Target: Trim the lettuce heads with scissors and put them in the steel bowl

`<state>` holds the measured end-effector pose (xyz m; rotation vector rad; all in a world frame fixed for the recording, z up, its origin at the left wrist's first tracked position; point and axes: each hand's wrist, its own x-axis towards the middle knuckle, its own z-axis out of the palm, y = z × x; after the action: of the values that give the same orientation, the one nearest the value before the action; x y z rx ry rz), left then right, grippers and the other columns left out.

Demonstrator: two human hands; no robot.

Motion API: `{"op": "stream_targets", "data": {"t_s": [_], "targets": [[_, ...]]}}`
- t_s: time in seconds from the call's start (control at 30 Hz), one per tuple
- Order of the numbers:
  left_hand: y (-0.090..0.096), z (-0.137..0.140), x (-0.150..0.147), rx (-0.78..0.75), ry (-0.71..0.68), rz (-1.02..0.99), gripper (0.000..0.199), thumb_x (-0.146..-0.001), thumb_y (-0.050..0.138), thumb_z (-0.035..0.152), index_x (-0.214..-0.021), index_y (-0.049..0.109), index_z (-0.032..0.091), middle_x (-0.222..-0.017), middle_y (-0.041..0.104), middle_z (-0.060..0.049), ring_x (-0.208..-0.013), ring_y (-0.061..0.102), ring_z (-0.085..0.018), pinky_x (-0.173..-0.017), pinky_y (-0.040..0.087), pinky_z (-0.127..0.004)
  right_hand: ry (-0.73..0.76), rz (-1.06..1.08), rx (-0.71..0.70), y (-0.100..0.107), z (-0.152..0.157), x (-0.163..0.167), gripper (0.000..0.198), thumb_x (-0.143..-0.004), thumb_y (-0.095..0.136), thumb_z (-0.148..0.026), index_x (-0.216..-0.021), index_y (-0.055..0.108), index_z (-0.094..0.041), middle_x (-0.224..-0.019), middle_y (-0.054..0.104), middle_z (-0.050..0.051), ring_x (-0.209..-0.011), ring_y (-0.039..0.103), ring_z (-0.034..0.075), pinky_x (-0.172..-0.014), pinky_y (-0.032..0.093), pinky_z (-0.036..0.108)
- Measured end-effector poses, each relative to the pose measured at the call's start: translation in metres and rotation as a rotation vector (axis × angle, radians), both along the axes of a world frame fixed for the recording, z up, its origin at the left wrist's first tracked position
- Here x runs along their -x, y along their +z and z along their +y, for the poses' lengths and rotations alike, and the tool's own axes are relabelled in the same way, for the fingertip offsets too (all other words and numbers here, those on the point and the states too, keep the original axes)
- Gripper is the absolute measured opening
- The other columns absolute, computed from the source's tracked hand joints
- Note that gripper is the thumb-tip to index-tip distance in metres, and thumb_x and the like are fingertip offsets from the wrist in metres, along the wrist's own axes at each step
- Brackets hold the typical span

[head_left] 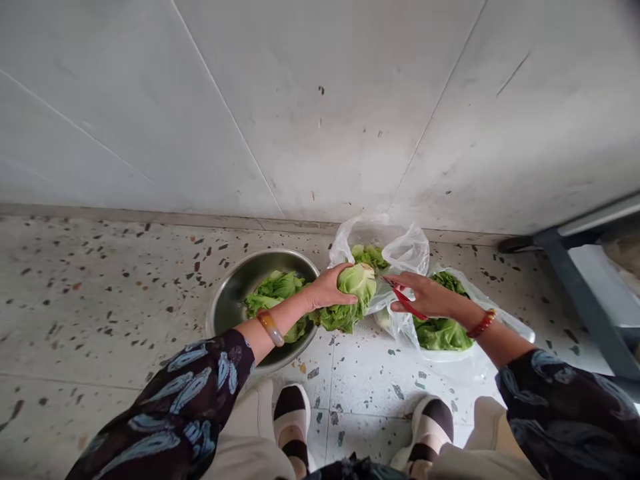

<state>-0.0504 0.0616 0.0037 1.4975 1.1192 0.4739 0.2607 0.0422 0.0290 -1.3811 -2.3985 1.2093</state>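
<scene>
A pale, scuffed wall rose behind a speckled terrazzo floor, with a grey metal frame standing at the far right. On the floor, to the person's left, sat a stainless-steel basin with loose lettuce leaves in it. Beyond and to the right, a clear plastic bag gaped near the wall, and just beside it more leafy lettuce lay in a second, whitish bag.

Between basin and bags, above the floor, was the lettuce head, clasped in the left hand, whose fingers wrapped it from the left. Its long axis slanted: the pale stem end faced up and right, toward the other hand, while the leafy end hung down and left by the basin's rim.

The right hand came in from the right, palm turned down and wrist nearly level, closed around red-handled scissors. Their tip pointed left at the stem end, just beside it; whether metal touched lettuce could not be told, nor whether the blades were parted.
</scene>
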Motion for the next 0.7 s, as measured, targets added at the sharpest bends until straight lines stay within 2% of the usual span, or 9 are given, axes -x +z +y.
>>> {"op": "stream_targets", "data": {"t_s": [0.13,0.27,0.4,0.5,0.7], "targets": [[0.015,0.006,-0.016,-0.031,-0.067,0.083,0.095,-0.06,0.093,0.037,-0.147,0.057,0.02,-0.142,0.066,-0.015,-0.133,0.06,-0.039,-0.119,0.042,-0.057,0.044,0.07,0.036,0.002,0.011,-0.003,0.085,-0.086,0.069,-0.073,-0.152,0.06,-0.019,-0.125,0.071,0.017,-0.113,0.067,0.033,-0.103,0.054,0.049],[0.02,0.014,-0.041,-0.069,-0.105,0.104,0.092,-0.062,0.09,0.036,-0.146,0.057,0.017,-0.141,0.066,-0.016,-0.132,0.06,-0.039,-0.118,0.043,-0.054,-0.007,0.116,-0.023,0.001,0.013,-0.01,0.075,-0.089,0.07,-0.069,-0.144,0.066,-0.018,-0.113,0.074,0.015,-0.102,0.069,0.029,-0.094,0.057,0.044],[0.017,0.017,-0.058,-0.047,-0.123,0.07,0.086,-0.067,0.087,0.036,-0.144,0.057,0.014,-0.135,0.07,-0.015,-0.127,0.064,-0.036,-0.115,0.046,-0.05,-0.104,0.129,-0.083,-0.002,0.008,-0.017,0.056,-0.095,0.067,-0.056,-0.134,0.072,-0.015,-0.097,0.075,0.011,-0.084,0.067,0.022,-0.081,0.055,0.036],[0.011,0.018,-0.063,-0.019,-0.141,0.027,0.082,-0.067,0.087,0.035,-0.142,0.059,0.014,-0.133,0.072,-0.015,-0.125,0.065,-0.035,-0.113,0.047,-0.049,-0.113,0.091,-0.105,-0.002,0.003,-0.021,0.043,-0.098,0.065,-0.049,-0.123,0.076,-0.016,-0.088,0.073,0.009,-0.077,0.064,0.019,-0.076,0.051,0.032],[0.001,0.019,-0.063,-0.006,-0.143,0.049,0.081,-0.065,0.089,0.034,-0.139,0.061,0.014,-0.129,0.073,-0.013,-0.122,0.066,-0.033,-0.112,0.048,-0.048,-0.112,-0.004,-0.102,-0.003,0.0,-0.023,0.034,-0.098,0.064,-0.041,-0.115,0.08,-0.016,-0.08,0.072,0.007,-0.071,0.061,0.017,-0.072,0.048,0.03]]}}
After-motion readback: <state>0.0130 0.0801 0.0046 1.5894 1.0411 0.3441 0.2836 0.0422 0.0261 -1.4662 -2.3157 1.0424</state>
